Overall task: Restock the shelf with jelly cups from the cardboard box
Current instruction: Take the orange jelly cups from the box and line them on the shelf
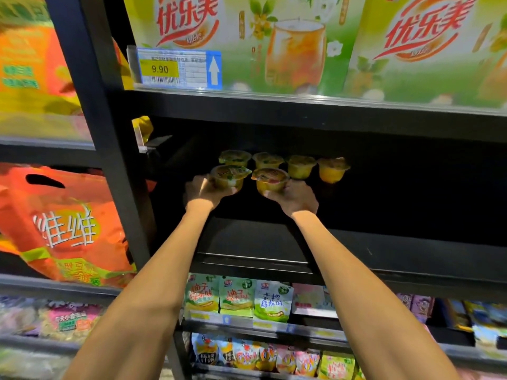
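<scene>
**Asker:** What is on the far left?

**Describer:** An orange snack bag [68, 223] fills the neighbouring bay, beyond a black upright. Next comes the person's left hand [204, 192], reaching deep into a dark shelf [384, 242]. Its fingers are curled round the side of a clear jelly cup [229, 175] with greenish filling.

**Asker:** And the other hand?

**Describer:** Just to the right, the right hand [295, 197] grips a second cup [270, 179], a yellow one, with fingers wrapped round its base. The two cups are side by side and close together. I cannot tell whether they rest on the shelf board or hang just above it.

**Asker:** How much is stocked?

**Describer:** Behind them stands a back row [285, 161] of four cups, running rightwards. The held pair seems to begin a front row. Further right the shelf is dark and shows no cups, so I judge the job to be at an early stage, with most of the space left to fill. The cardboard box is out of view, so what remains in it is unknown
</scene>
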